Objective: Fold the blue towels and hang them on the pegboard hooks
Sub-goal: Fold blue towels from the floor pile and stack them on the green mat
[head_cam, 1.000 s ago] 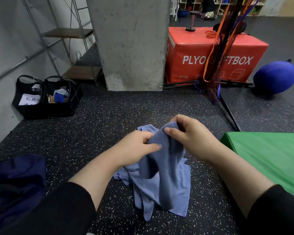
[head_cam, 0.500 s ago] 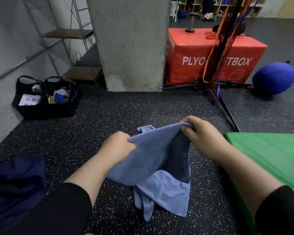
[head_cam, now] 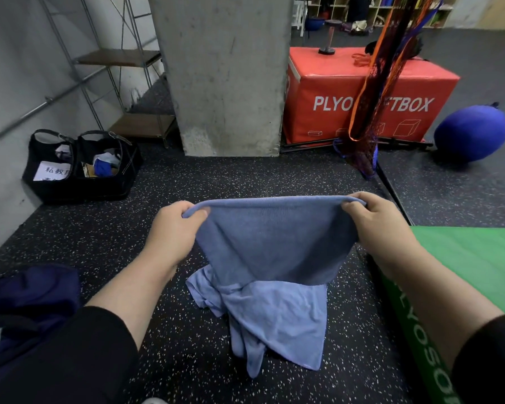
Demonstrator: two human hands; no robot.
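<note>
Since half a second ago both hands have drawn apart, and the top edge of the blue towel (head_cam: 274, 243) that drooped between them is now pulled into a nearly straight line across the middle of the frame. Nearest the camera, low in the frame, a second blue towel (head_cam: 277, 319) lies crumpled on the speckled floor (head_cam: 187, 354), with the held one hanging just above or onto it. The left hand (head_cam: 172, 231) pinches the left corner, thumb on the near face; the right hand (head_cam: 373, 223) pinches the right corner the same way. Holding both corners level like this probably lets the cloth hang flat, ready for a first fold. To the right, the edge of a green mat (head_cam: 464, 258) runs close beside the right forearm, so room is tighter there; the floor to the left is more open until the dark garment (head_cam: 27, 301) at lower left. Farther off stand a black bag (head_cam: 79, 167), a concrete pillar (head_cam: 225, 74) and a red plyo box (head_cam: 368, 94). No pegboard shows.
</note>
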